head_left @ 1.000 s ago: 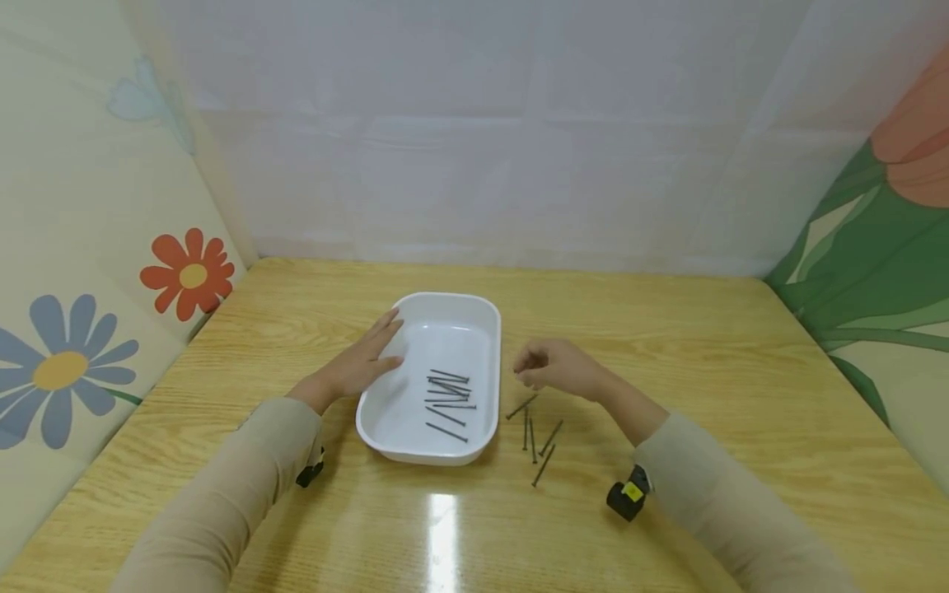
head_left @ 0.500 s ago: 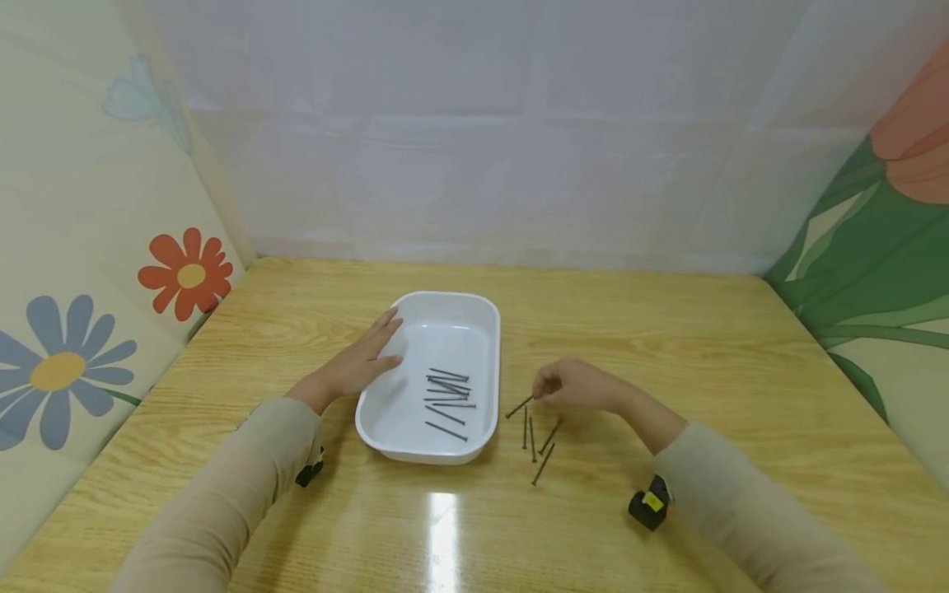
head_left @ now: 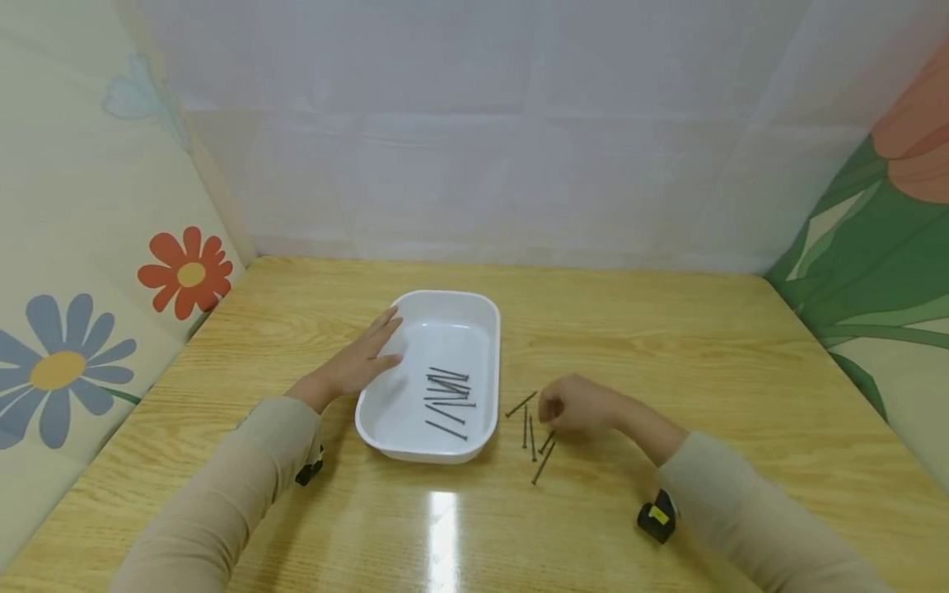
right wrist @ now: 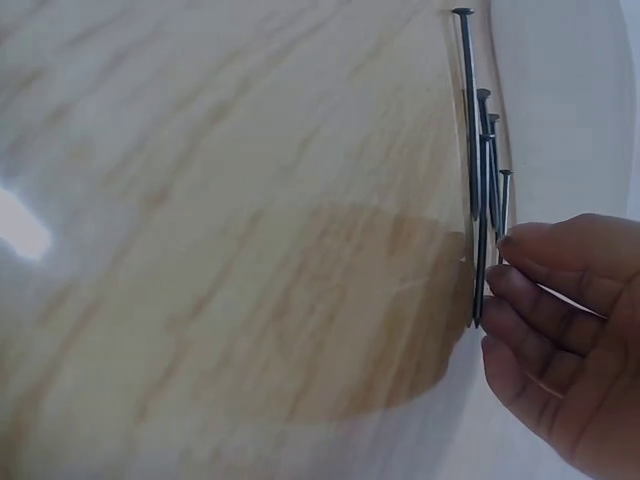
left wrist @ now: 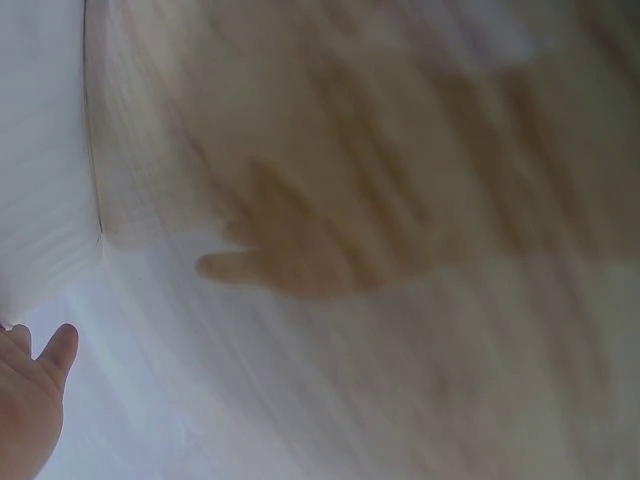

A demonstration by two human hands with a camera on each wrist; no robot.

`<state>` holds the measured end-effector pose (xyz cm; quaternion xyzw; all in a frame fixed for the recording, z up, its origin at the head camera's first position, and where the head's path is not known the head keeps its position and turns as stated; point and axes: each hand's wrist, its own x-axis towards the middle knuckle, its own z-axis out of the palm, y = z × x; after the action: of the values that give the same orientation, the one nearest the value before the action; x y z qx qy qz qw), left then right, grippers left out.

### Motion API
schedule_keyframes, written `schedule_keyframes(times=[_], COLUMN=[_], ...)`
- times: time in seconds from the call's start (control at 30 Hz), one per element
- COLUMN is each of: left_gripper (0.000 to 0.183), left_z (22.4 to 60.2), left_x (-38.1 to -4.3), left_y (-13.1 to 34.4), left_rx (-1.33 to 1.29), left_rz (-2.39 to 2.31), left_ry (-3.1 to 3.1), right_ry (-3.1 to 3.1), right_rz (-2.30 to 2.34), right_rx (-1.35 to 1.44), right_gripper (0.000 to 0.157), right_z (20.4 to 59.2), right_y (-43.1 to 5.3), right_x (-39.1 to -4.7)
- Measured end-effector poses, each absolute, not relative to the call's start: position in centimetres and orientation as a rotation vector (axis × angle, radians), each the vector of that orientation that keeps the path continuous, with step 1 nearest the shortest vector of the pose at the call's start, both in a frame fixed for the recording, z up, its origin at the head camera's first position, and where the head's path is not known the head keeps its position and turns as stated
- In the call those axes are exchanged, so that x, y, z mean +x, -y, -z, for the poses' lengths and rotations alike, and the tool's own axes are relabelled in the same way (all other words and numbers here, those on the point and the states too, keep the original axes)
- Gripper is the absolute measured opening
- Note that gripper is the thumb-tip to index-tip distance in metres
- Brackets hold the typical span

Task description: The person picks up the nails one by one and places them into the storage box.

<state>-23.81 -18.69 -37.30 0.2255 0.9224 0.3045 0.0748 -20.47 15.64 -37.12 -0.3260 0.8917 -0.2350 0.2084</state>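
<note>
In the head view a white rectangular tray (head_left: 485, 412) stands left of the table's middle, with several dark nails (head_left: 448, 405) lying in it. My left hand (head_left: 356, 366) rests with extended fingers over the tray's left rim. On the table right of the tray lies a loose group of nails (head_left: 544, 464). My right hand (head_left: 586, 405) is low over the far side of that group, fingers bent, covering the upper end of one nail. In the right wrist view thumb and fingertips are slightly apart beside the nails (right wrist: 470, 120); no nail is clearly gripped.
The wood-grain table (head_left: 652, 329) bears a bright reflection near the front. A pale cloth (head_left: 474, 148) hangs behind it. Flower-patterned panels flank both sides. A black wrist camera (head_left: 656, 517) is under the right sleeve, with another at the left wrist.
My right hand has moved down and slightly right, past the nail nearest the tray, to another nail. The left hand and the tray have stayed in place.
</note>
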Motion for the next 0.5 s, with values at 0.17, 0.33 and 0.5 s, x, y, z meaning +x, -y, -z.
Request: schedule_keyframes(times=[0.17, 0.33, 0.5], left_gripper=[0.058, 0.059, 0.059], left_z=[37.18, 37.06, 37.16], left_x=[-23.79, -23.74, -23.76], left_y=[18.64, 18.7, 18.69], left_rx=[0.678, 0.681, 0.683], left_rz=[-0.923, -0.922, -0.919], left_ry=[-2.758, -2.758, -2.755], right_ry=[-2.478, -2.465, -2.465], right_rz=[0.587, 0.544, 0.494], right_rx=[-0.954, -1.021, -1.094], right_gripper=[0.013, 0.019, 0.024], right_z=[37.21, 37.35, 37.49], right_y=[-15.45, -15.08, -14.82], right_x=[-20.31, -20.2, -20.1])
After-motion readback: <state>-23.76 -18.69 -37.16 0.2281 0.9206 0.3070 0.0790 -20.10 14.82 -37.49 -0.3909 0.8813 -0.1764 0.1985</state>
